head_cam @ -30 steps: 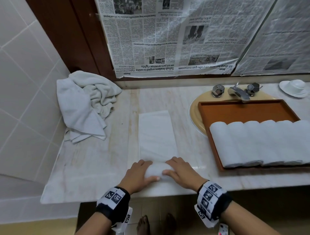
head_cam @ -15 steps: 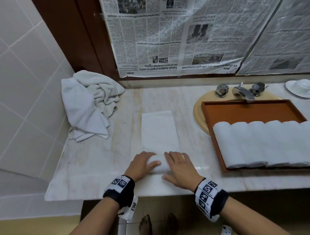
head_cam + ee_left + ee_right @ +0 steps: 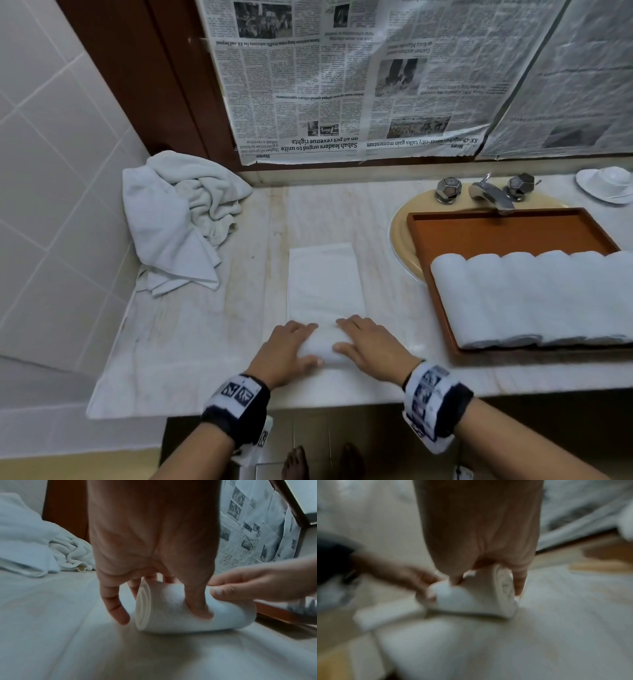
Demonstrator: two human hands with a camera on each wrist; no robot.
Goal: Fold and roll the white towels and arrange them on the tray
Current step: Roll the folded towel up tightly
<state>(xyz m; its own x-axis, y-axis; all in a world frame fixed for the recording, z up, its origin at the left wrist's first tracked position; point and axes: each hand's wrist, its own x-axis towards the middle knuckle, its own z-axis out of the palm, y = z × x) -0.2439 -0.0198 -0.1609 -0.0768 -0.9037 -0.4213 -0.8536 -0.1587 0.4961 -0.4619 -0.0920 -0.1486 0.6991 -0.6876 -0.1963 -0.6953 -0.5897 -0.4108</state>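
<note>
Far left, a crumpled white towel (image 3: 181, 219) sits heaped in the corner of the marble counter (image 3: 205, 342), against the tiled wall. Centre stage, the folded white towel (image 3: 325, 277) lies flat, its near end wound into a roll (image 3: 323, 347). The left hand (image 3: 287, 353) covers the roll's left end, fingers over the top and thumb tucked against the near side, curled round it; the left wrist view shows the spiral end (image 3: 143, 605) between the fingers. The right hand (image 3: 370, 349) cups the right end the same way, thumb on the near side. Newspaper (image 3: 342, 78) covers the wall behind. To the right, the brown tray (image 3: 496, 229) rests over the sink (image 3: 402, 236), its far edge under the faucet (image 3: 489, 193), with a row of rolled towels (image 3: 534, 298) touching side by side. Far right, a white soap dish (image 3: 609, 183).
</note>
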